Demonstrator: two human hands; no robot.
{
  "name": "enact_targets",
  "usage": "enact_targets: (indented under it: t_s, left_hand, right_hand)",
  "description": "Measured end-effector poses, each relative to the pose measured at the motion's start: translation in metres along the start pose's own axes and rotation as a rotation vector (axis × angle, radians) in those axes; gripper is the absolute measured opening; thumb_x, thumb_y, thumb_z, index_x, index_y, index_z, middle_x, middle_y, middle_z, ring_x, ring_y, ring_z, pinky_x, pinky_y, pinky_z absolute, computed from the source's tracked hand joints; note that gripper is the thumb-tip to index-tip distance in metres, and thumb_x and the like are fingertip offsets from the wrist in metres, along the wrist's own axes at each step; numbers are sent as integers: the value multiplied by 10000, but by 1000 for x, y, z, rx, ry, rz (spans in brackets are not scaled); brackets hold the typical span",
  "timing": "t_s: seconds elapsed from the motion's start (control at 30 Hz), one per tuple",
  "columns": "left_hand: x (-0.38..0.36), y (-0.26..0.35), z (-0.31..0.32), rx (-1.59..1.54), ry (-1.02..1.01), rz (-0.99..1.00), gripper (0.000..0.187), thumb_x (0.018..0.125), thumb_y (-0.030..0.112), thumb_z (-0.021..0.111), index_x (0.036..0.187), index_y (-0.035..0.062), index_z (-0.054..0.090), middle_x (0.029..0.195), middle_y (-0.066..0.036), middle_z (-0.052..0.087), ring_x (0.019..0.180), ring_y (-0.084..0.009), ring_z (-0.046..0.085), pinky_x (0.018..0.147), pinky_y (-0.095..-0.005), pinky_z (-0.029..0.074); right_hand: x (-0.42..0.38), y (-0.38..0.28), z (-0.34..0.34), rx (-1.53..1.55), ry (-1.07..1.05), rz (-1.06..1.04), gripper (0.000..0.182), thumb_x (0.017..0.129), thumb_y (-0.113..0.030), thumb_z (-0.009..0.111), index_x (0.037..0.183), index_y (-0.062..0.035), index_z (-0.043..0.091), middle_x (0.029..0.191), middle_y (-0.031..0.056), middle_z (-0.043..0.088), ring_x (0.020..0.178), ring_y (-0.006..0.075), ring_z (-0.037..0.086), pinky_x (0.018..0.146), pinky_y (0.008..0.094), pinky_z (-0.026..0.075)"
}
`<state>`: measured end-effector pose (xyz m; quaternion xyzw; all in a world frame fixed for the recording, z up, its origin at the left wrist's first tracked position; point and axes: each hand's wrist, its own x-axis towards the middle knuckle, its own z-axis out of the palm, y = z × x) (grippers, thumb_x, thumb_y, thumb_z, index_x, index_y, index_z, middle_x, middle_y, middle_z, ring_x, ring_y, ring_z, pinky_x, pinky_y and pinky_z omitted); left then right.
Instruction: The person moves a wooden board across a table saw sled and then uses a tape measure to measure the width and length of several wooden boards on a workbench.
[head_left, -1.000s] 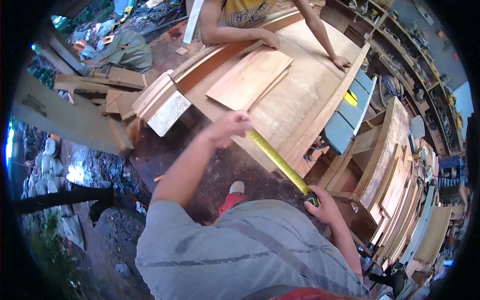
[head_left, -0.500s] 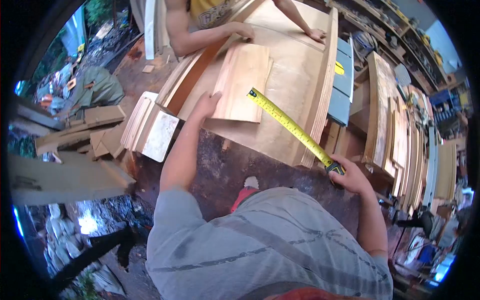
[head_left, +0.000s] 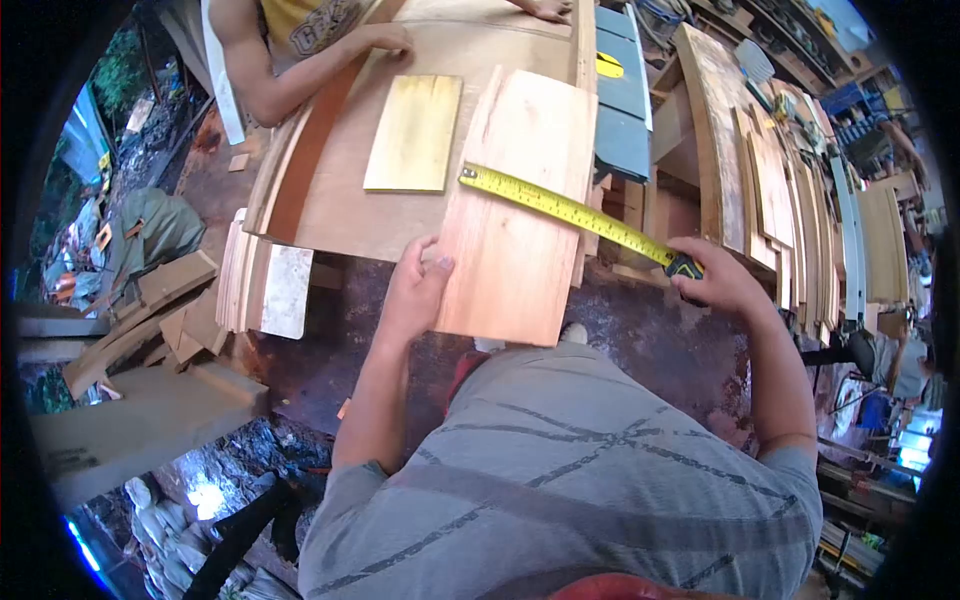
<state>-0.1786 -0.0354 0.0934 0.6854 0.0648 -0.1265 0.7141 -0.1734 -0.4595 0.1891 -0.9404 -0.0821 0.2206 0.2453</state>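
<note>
My left hand (head_left: 416, 290) grips the left edge of a wide wooden board (head_left: 508, 275), its thumb on the upper face. The board's near end hangs over the floor in front of my body. In my right hand (head_left: 718, 280) is a tape measure (head_left: 684, 266), with its yellow blade (head_left: 600, 225) pulled out. That blade spans the board's width, its hook end close to the left edge. A smaller, yellowish board (head_left: 412, 135) lies to the left on a framed plywood panel (head_left: 345, 210).
Across the panel, another person's arm (head_left: 320, 70) rests on the frame. Blue-grey boxes (head_left: 622, 100) stand beside the panel. Stacked planks (head_left: 765, 190) fill the right side. Wood offcuts (head_left: 150, 310) and a green tarp (head_left: 160, 230) lie at left.
My left hand has pulled the wide board toward me and right, uncovering the smaller board. The tape blade now crosses the wide board. The view has shifted right.
</note>
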Motion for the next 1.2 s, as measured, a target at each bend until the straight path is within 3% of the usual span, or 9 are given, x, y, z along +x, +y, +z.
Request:
enact_targets:
  t_s: [0.07,0.17,0.3,0.63,0.7,0.9,1.0,1.2]
  left_hand:
    - [11,-9,19,47,-6,19,377,1010,142,534,1324,-50,455,955,-127,683,857,-113,636,730,-274,510]
    - [12,-20,52,180,9,44,438,1009,160,525,1374,-61,424,1004,-159,682,897,-147,648,780,-294,517]
    - [12,-30,86,248,16,119,511,1003,186,524,1423,-68,383,1105,-202,665,960,-189,653,866,-317,508]
    - [52,3,100,447,82,4,555,948,175,601,1441,-4,419,1061,-179,670,927,-189,643,843,-327,507]
    - [75,-13,96,402,73,124,547,949,159,602,1425,-45,428,1038,-154,670,902,-160,625,822,-300,500]
    - [95,-10,97,182,29,99,509,947,109,595,1373,-129,455,1101,-121,669,962,-113,609,836,-252,489]
    - [97,-7,95,13,51,80,494,938,106,607,1363,-114,486,1154,-119,665,997,-118,611,858,-249,487]
    - [100,0,89,160,1,94,475,950,116,598,1372,-81,507,1177,-118,668,1031,-122,615,878,-243,486]
  right_hand:
    - [-2,15,-7,-87,24,-28,527,822,-281,699,1295,-83,578,1209,194,631,1131,362,598,986,408,470]
    - [-6,30,-16,-138,71,-46,491,797,-225,700,1234,-34,585,1138,177,639,1090,351,607,970,387,465]
    - [-12,60,-24,-199,53,-15,476,808,-263,691,1225,-58,588,1164,171,629,1099,361,597,966,405,471]
    - [-3,84,-36,-309,109,-89,519,823,-312,700,1296,-166,545,1108,171,609,1065,373,605,915,460,501]
    - [-1,83,-35,-335,98,-50,519,828,-313,693,1305,-175,544,1100,169,608,1066,370,606,907,460,503]
    - [-2,85,-27,-387,180,-77,539,821,-303,691,1322,-174,538,1070,164,600,1052,368,604,892,466,505]
    - [-3,82,-28,-391,183,-60,559,808,-292,697,1328,-167,535,1074,163,596,1050,366,601,893,469,504]
    - [-3,81,-22,-427,210,-65,597,792,-287,711,1346,-160,529,1074,161,594,1066,346,599,923,448,494]
